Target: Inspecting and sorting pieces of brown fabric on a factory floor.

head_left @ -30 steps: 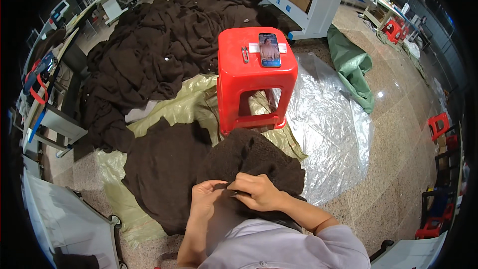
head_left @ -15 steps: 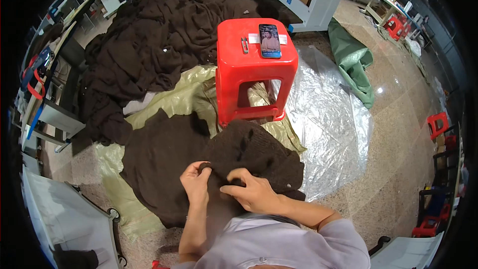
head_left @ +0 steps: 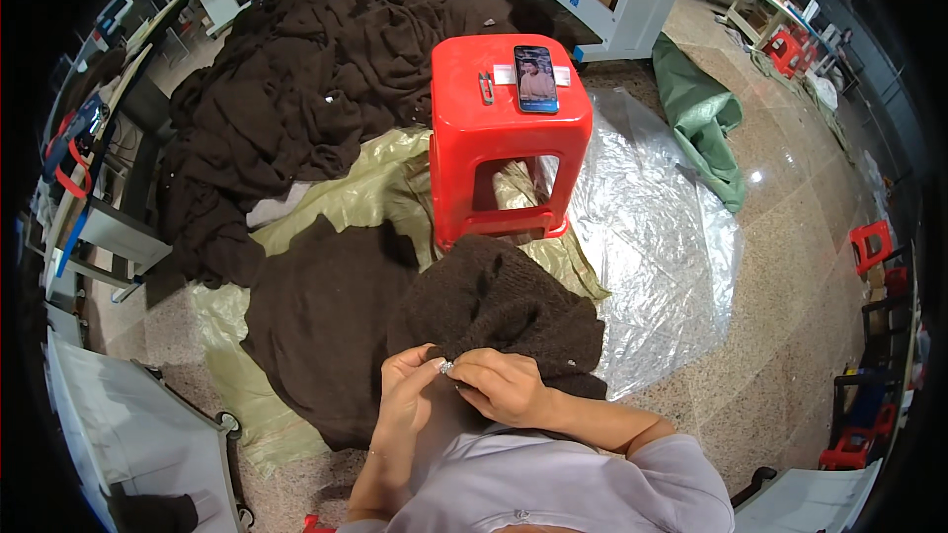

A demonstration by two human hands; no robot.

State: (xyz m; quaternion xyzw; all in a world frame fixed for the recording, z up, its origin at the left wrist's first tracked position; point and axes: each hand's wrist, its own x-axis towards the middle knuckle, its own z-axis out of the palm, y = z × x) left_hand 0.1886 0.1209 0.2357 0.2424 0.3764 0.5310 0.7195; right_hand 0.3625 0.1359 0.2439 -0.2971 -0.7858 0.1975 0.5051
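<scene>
A dark brown knitted garment (head_left: pixel 494 301) lies bunched across my lap. At its near edge my left hand (head_left: pixel 407 393) pinches the knit between thumb and fingers. My right hand (head_left: pixel 502 385) is closed right beside it, its fingertips meeting the left thumb. A small whitish, shiny bit (head_left: pixel 446 367) shows between the fingertips; its kind is too small to make out. My right fingertips are partly hidden by the hand itself. Left of the bunched knit, a flatter brown piece (head_left: pixel 331 326) hangs or lies spread out.
Ahead stands a red plastic stool (head_left: pixel 459 118) bearing a phone (head_left: pixel 536 79) and small thread snips (head_left: pixel 486 88). A large brown knit heap (head_left: pixel 296 69) lies behind it on yellowish sheeting (head_left: pixel 222 336). Clear plastic (head_left: pixel 662 257) covers floor at right; a white cart (head_left: pixel 138 415) stands left.
Both hands have come lower and closer together, the left shifting right. The whitish bit now shows between the fingertips. My right fingers, earlier curled apart from the left, now touch it.
</scene>
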